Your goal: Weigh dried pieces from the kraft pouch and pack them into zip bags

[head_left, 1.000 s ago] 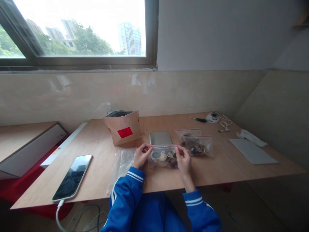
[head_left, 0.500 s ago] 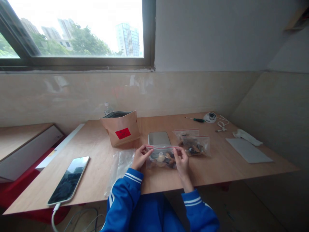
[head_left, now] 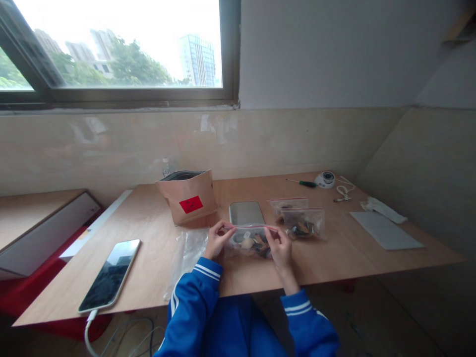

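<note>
A clear zip bag (head_left: 248,244) with a red-edged top holds brown, dark and pale dried pieces. My left hand (head_left: 218,239) pinches its top edge at the left, and my right hand (head_left: 279,248) pinches the same edge at the right. Just behind the bag lies a flat scale-like device (head_left: 246,213) with a metallic top. Two more zip bags with dark dried pieces rest to the right, the nearer filled bag (head_left: 303,225) partly covering the farther one (head_left: 288,204). Clear plastic bags (head_left: 188,253) lie flat beside my left hand.
An open brown paper pouch (head_left: 193,198) with a red label stands at the back left. A phone (head_left: 110,275) with a cable lies front left. Far right are a screwdriver (head_left: 307,184), a white dome camera (head_left: 325,180) and a white sheet (head_left: 386,231).
My hands keep their pinch on the zip bag's top edge, and the right fingers have shifted slightly left along it. The view has moved a little; the other things stay put.
</note>
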Demonstrator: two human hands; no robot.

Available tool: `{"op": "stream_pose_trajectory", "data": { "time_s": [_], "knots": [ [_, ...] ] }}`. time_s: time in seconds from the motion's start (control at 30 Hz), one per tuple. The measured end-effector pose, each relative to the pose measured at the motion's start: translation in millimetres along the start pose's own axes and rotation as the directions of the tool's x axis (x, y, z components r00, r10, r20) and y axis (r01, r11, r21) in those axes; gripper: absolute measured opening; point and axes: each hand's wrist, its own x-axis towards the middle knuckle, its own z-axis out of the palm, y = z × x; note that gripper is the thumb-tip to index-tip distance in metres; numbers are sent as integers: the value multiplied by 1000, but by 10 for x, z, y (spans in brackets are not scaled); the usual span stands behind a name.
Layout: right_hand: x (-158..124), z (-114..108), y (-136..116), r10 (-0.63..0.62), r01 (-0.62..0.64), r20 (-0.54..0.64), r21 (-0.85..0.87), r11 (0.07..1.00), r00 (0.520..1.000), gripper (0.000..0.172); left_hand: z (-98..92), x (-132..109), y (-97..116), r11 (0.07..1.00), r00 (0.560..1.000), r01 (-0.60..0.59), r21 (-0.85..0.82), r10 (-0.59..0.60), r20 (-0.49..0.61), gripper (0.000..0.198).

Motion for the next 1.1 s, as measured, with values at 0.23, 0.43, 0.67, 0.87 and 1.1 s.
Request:
{"op": "stream_pose_trajectory", "data": {
  "time_s": [0.23, 0.43, 0.67, 0.87, 1.1],
  "knots": [
    [-8, -4, -42, 9, -9, -12, 15, 1000, 1000, 26, 9, -9, 8, 999, 999, 32, 16, -32, 24, 29],
    [-5, 7, -65, 67, -76, 92, 102, 992, 993, 27, 24, -24, 39, 997, 998, 29, 65, -33, 60, 31],
    [19, 19, -47, 27, -39, 118, 106, 994, 993, 22, 24, -23, 69, 997, 998, 11, 79, -17, 66, 29],
    [-3, 18, -24, 8, -14, 115, 55, 998, 993, 22, 36, -22, 87, 998, 999, 11, 67, -14, 51, 29],
    [154, -64, -313, -269, 323, 229, -249, 913, 936, 28, 63, -27, 122, 998, 998, -51, 21, 51, 25, 25]
  ]
}}
